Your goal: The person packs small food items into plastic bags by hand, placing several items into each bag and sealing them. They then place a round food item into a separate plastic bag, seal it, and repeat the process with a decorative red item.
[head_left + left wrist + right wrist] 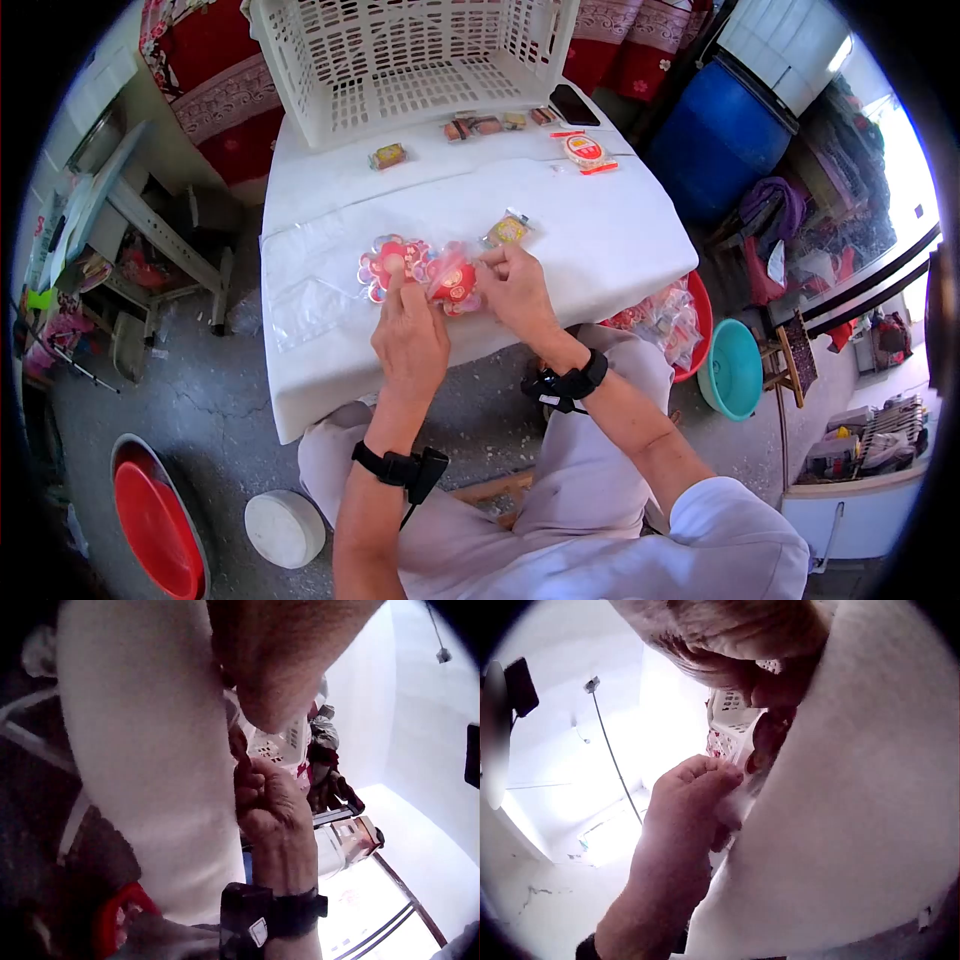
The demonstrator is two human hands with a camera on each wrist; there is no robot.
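Note:
Two red flower-shaped packages with clear, scalloped edges lie side by side near the table's front in the head view: one on the left [378,262], one on the right [456,287]. The left hand [410,335] touches the left package with an extended index finger. Thumb and fingers of the right hand [520,295] pinch the right package's edge. The left wrist view shows the right hand [274,802] with curled fingers at a dark reddish edge. In the right wrist view, the left hand [686,832] is beside clear plastic; its lower fingertips are blurred.
A clear plastic sheet [300,300] lies left of the packages. A yellow wrapped piece [508,230] sits just beyond the right hand. Farther back are a white crate [420,95], small wrapped pieces [485,125], a round packet [584,151] and a phone [574,104]. A red basin [703,325] stands at right.

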